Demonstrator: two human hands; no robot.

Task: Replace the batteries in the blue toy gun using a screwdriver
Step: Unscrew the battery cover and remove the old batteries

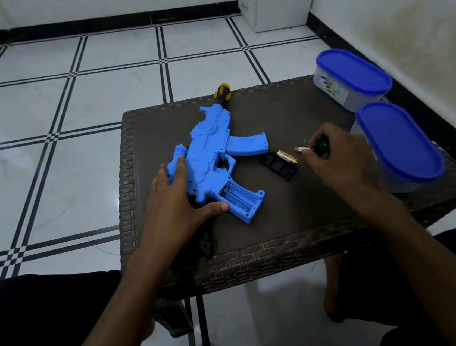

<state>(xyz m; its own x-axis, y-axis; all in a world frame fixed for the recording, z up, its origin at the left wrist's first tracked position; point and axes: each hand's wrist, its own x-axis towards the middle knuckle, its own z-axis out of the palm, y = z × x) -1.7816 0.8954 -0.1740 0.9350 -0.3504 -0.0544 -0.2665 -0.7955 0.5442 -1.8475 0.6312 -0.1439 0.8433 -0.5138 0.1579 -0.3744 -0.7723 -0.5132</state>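
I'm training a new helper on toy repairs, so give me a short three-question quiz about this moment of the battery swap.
1. True or false: the battery compartment in the grip of the blue toy gun is covered.
2. What does the gold battery lie against?
A. the black cover
B. a blue-lidded container
C. the left hand
3. Fill in: the right hand holds a tool with a ____ handle.

Key: 1 false, it is open. 2 A. 3 green.
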